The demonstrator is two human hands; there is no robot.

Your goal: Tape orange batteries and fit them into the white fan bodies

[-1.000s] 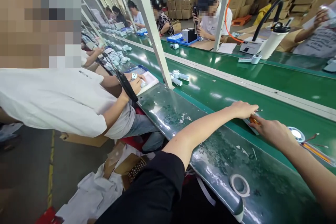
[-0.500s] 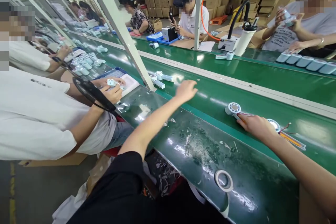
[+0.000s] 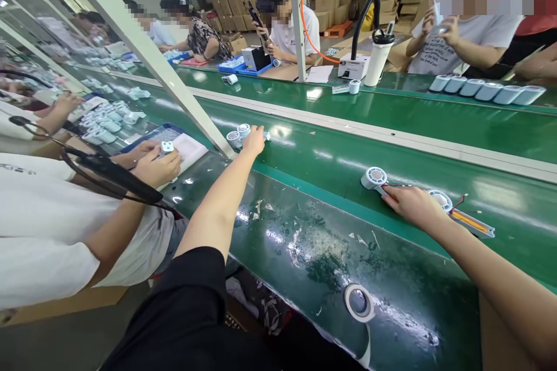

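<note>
My left hand (image 3: 255,140) reaches across the green belt and lies over the handles of two pale blue handheld fans, a farther one (image 3: 243,129) and a nearer one (image 3: 234,138). A handle end shows to the right of it; its fingertips are hidden, so I cannot tell whether it grips. On the right, my right hand (image 3: 413,206) is closed around the handle of another handheld fan (image 3: 375,177), whose round head faces up and whose dark red wires show by the fingers. Behind that wrist lies an opened handheld fan (image 3: 441,200) with an orange strip in its handle and loose wires.
A tape roll (image 3: 359,302) lies on the scuffed worktop (image 3: 313,243). A slanted white post (image 3: 174,87) rises beside my left arm. At left, a co-worker's hands (image 3: 159,165) hold a pale blue part. Across the belt stand a white tumbler (image 3: 379,61) and several fan parts (image 3: 487,91).
My left hand has moved left and down from above the belt onto the two fans. My right hand stays on its fan. The view has shifted slightly right.
</note>
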